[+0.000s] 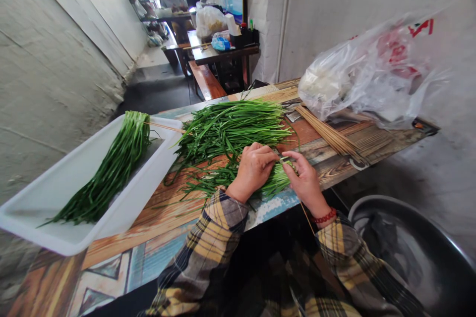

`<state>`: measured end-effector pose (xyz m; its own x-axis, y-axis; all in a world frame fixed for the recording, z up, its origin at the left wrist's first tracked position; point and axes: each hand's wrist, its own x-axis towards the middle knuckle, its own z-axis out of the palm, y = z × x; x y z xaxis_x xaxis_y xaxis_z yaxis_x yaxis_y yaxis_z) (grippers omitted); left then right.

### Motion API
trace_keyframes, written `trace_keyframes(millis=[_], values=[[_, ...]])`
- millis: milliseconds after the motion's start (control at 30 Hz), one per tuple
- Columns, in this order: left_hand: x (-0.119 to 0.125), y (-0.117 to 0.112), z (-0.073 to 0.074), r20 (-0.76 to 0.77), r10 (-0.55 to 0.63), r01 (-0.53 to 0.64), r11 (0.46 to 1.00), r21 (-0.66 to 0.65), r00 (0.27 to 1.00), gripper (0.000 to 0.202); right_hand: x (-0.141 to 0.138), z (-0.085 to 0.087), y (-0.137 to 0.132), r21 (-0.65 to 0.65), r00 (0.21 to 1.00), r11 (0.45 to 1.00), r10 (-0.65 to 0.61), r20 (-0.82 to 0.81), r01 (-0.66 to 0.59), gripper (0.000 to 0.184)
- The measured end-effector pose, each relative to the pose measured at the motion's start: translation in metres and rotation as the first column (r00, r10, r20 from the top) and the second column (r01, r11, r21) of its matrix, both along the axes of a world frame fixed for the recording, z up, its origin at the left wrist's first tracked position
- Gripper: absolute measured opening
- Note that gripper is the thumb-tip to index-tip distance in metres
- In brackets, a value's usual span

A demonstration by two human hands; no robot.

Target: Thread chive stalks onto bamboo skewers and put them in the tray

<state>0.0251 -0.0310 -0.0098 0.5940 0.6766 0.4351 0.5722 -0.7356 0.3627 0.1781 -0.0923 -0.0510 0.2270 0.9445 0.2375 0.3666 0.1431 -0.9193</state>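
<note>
Your left hand [254, 168] and right hand [307, 181] pinch garlic chives [278, 180] between fingers; expect light, limp, easily bruised stalks, so take the firmer pale ends gently

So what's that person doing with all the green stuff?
Someone's left hand and right hand meet at the pale ends of some green stalks. A thin stick pokes out below the right hand. Past them lies a bigger green pile. Another bunch, with a stick poking out, lies in the white tray.
</note>
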Motion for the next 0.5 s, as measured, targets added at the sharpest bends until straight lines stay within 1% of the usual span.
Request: trace_keyframes(millis=[133,400,500], values=[[0.0003,0.0,-0.0005,-0.016,-0.003,0.003,1.0,-0.013,1.0,0.016,0.0002,-0.0018,0.0009,0.005,1.0,1.0,-0.009,-0.005,0.009,0.027],[0.0025,-0.0069,0.0068,-0.068,-0.04,0.036,0.998,-0.053,0.997,0.023,0.0007,-0.0053,0.0026,-0.002,0.999,0.999,-0.035,0.002,0.035,0.022],[0.0014,-0.0064,0.007,-0.06,-0.056,0.051,0.996,-0.079,0.997,0.026,0.0003,-0.0051,0.0027,0.003,0.999,0.999,-0.032,-0.007,0.032,0.022]])
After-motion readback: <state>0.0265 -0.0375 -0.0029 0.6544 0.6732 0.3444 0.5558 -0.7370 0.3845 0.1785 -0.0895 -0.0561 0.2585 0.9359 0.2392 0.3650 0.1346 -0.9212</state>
